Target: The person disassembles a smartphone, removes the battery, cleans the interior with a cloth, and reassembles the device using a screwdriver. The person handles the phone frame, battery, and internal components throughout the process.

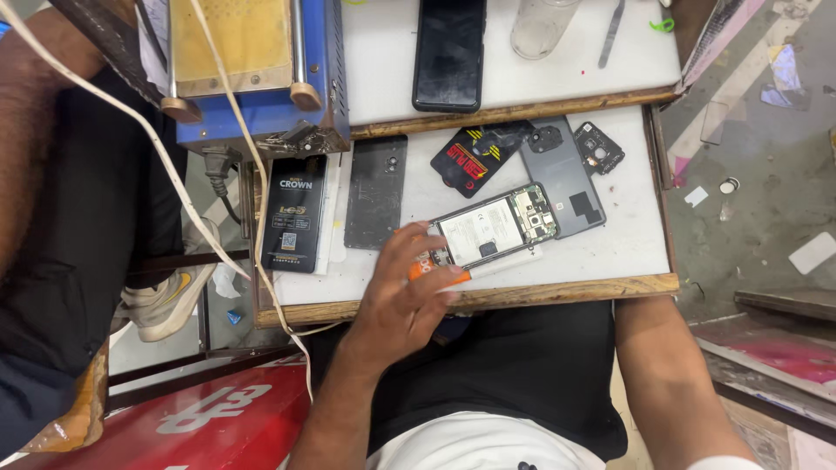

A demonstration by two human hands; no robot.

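Observation:
My left hand [409,292] reaches over the front edge of the white work table [627,248]. It is closed around an orange-handled tool [420,268] and rests against the near end of an opened phone [492,228]. The phone's back is off, showing a white battery and a circuit board. A grey back cover [566,178] lies just beyond the phone, touching it. My right forearm [675,383] runs under the table's front edge, and the hand itself is hidden.
On the table lie a dark flat panel [376,191], a black box [294,213], a black-and-red packet [470,157] and a small camera frame [599,146]. The upper shelf carries a black phone [449,52], a clear glass [540,26] and a blue machine [261,96]. Another person stands at the left [78,218].

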